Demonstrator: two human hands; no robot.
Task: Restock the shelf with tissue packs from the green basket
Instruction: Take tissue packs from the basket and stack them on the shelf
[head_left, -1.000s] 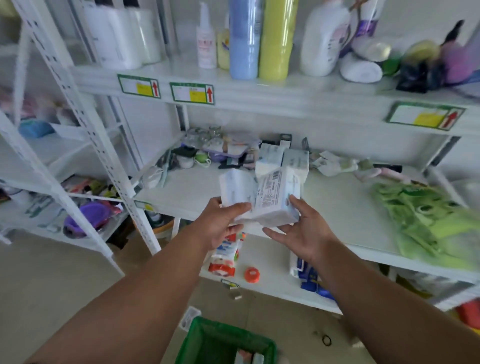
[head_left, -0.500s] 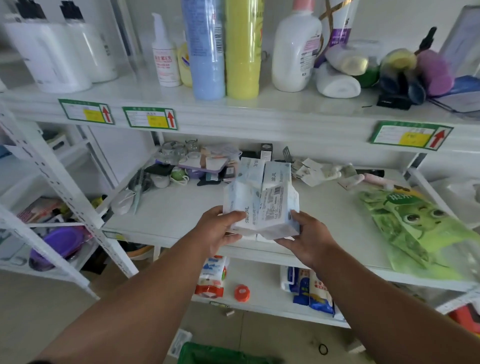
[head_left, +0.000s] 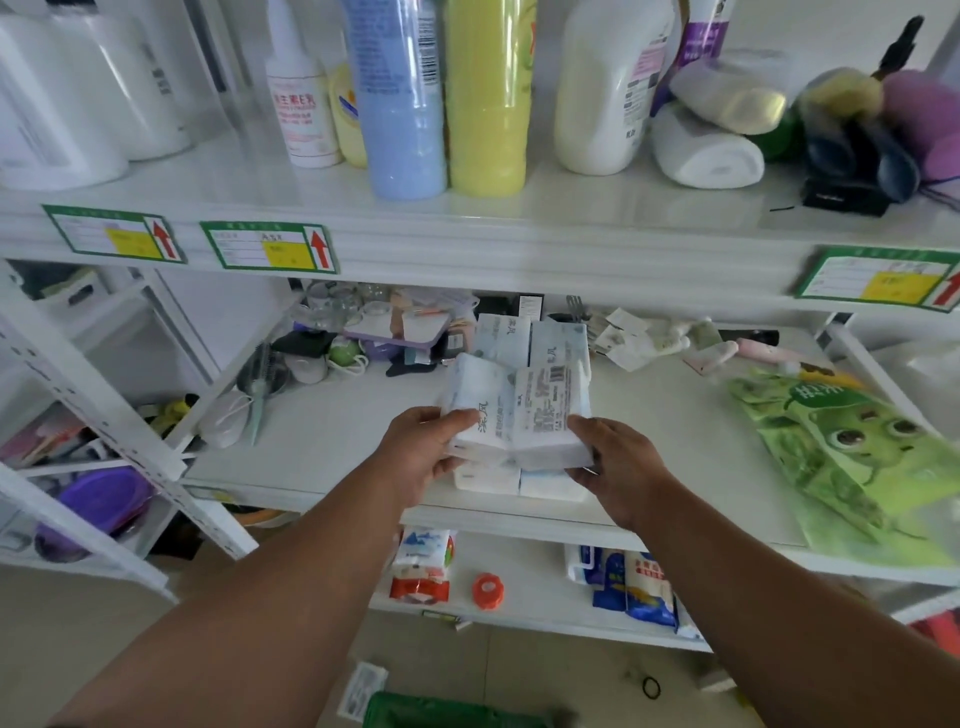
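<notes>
Two packs (head_left: 517, 415) now carried forward over the middle shelf (head_left: 332, 441), no longer out over its front edge as a second ago. Left hand (head_left: 421, 457) gripping at 9 o'clock, right hand (head_left: 613, 462) at 3 o'clock, fingers curled round the ends. Held just above packs lying flat (head_left: 514, 480), more upright (head_left: 530, 338) at 12 o'clock. Probably ready to set down. Basket (head_left: 447, 714) at 6 o'clock.

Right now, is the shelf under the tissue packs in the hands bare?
No, other tissue packs already lie on the shelf directly below the held tissue packs.
</notes>
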